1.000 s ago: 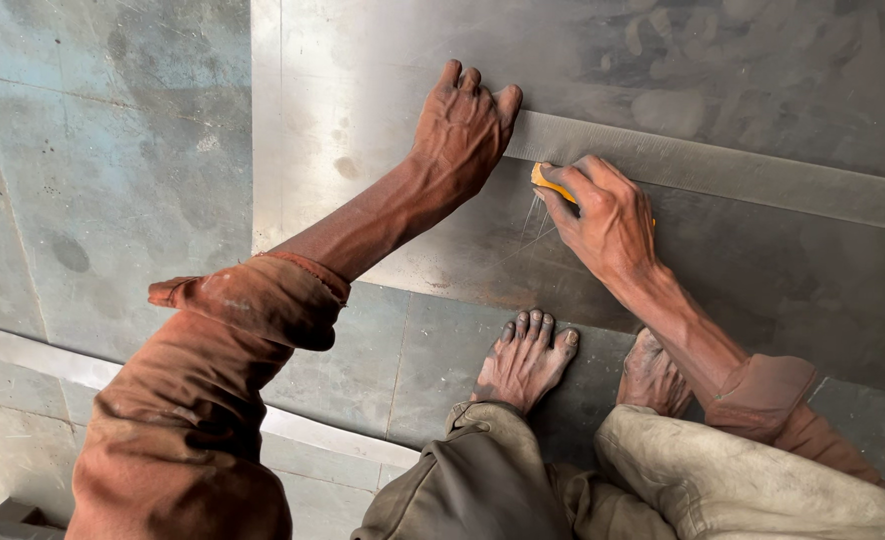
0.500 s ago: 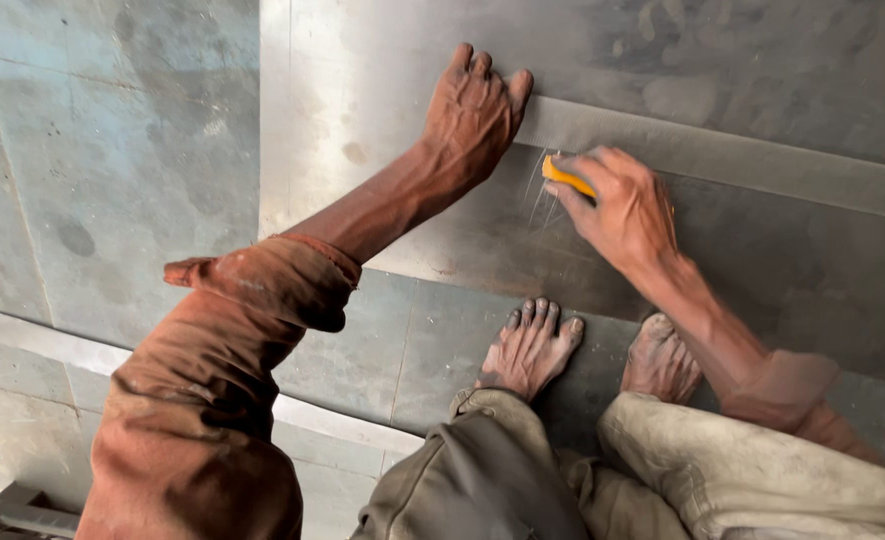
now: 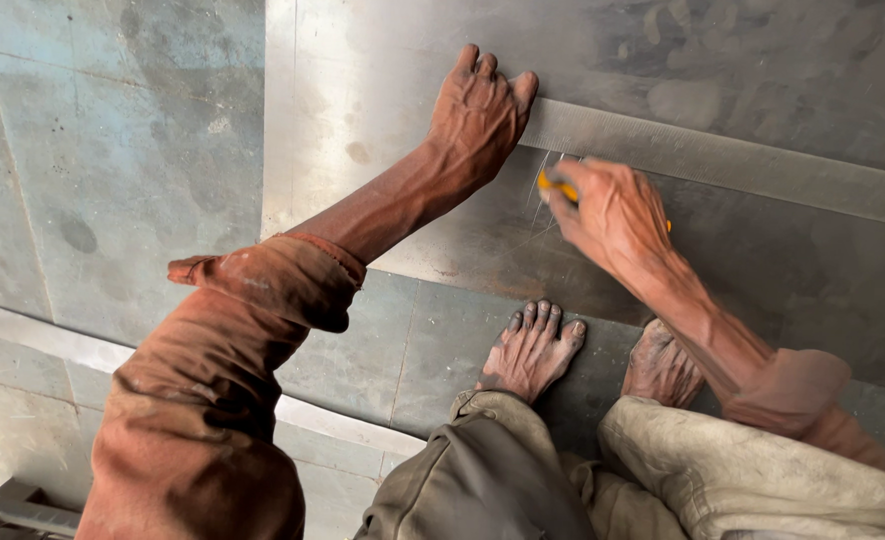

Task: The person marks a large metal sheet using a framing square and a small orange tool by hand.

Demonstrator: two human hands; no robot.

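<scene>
Pressing steel ruler (image 3: 723, 160) w/ flat left hand (image 3: 480, 115), right hand (image 3: 613, 212) gripping yellow marker (image 3: 555, 186)

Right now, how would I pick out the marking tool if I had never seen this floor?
Find the big steel sheet on the floor, then the long steel ruler lying across it, pinned at its end by the left hand. Just below that end, the right hand grips a small tool: the only yellow thing among grey metal.
</scene>
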